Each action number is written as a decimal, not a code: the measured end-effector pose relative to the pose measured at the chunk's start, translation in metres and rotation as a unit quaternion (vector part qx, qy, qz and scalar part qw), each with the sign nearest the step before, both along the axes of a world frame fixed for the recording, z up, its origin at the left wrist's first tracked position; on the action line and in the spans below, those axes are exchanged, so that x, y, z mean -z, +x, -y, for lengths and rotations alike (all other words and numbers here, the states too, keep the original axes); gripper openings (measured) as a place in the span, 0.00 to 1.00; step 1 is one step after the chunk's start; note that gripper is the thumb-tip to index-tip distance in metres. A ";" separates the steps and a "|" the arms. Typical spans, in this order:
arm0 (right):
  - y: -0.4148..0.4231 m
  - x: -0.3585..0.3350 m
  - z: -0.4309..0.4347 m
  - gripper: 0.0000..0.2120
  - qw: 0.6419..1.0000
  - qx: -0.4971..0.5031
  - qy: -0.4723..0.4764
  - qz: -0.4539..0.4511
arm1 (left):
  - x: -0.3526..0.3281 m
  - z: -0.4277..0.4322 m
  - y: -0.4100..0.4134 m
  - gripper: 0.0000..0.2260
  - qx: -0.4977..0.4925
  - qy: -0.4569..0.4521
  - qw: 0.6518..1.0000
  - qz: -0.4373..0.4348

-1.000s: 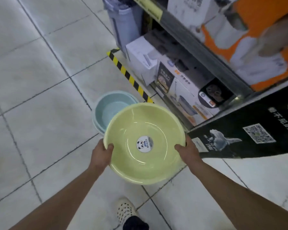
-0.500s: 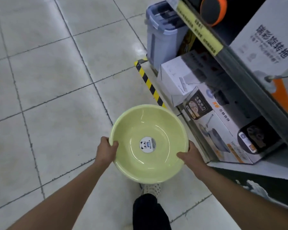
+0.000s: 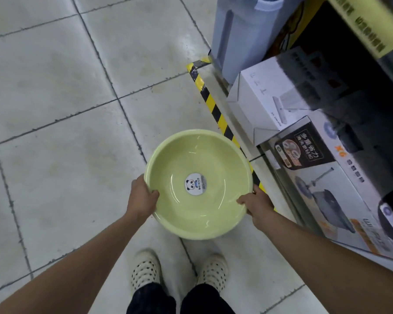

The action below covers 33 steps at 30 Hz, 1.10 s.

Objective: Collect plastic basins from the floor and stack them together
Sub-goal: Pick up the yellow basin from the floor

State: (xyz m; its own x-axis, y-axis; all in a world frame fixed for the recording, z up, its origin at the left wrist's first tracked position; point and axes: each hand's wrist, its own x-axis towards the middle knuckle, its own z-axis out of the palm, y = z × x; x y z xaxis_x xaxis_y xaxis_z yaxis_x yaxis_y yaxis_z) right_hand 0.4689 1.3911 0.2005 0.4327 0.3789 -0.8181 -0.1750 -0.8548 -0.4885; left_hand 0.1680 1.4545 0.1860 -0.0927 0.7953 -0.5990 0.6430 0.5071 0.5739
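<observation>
Above the tiled floor (image 3: 55,177), a pale green basin (image 3: 199,184) is held level in both hands. The left hand (image 3: 141,197) clasps its rim at nine o'clock, the right hand (image 3: 258,206) at four o'clock, fingers curled over the edge. A panda sticker (image 3: 195,184) marks its centre. Boxed goods (image 3: 270,103) lie toward two o'clock.

— What sort of place is this?

— A shop, an aisle in its housewares section. A low shelf (image 3: 288,184) at the right carries boxed goods: a white carton (image 3: 266,103) and a printed mop-set box (image 3: 340,184) with a product photo.

— Anything else?

— A yellow price strip (image 3: 361,21) (its print is blurred) runs along the shelf edge above, black-and-yellow hazard tape (image 3: 216,109) marks the shelf's foot, and pale tiles (image 3: 55,109) cover the floor.
</observation>
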 end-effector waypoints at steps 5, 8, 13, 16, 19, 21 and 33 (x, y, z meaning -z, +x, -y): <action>-0.015 0.047 0.001 0.32 0.999 0.032 0.016 0.015 | 0.024 -0.016 0.009 0.22 -0.070 0.007 0.997 0.014; -0.026 0.066 0.009 0.34 0.996 0.071 0.027 0.046 | 0.049 -0.012 0.010 0.25 -0.117 0.000 0.993 0.024; -0.022 0.076 0.032 0.31 0.996 0.072 0.017 0.056 | 0.070 0.004 0.014 0.23 -0.101 -0.034 0.994 0.029; -0.017 0.084 0.034 0.31 0.998 0.050 0.014 0.040 | 0.080 0.004 0.018 0.25 -0.118 -0.033 0.992 0.025; -0.017 0.094 0.032 0.30 0.999 0.027 0.006 0.029 | 0.093 0.000 0.016 0.27 -0.119 -0.029 0.992 -0.010; -0.016 0.102 0.030 0.30 0.999 0.026 0.009 0.028 | 0.108 0.002 0.010 0.27 -0.094 -0.029 0.995 -0.024; -0.011 0.122 0.033 0.26 0.996 -0.045 0.011 0.075 | 0.116 0.010 0.006 0.19 -0.078 -0.014 0.994 0.076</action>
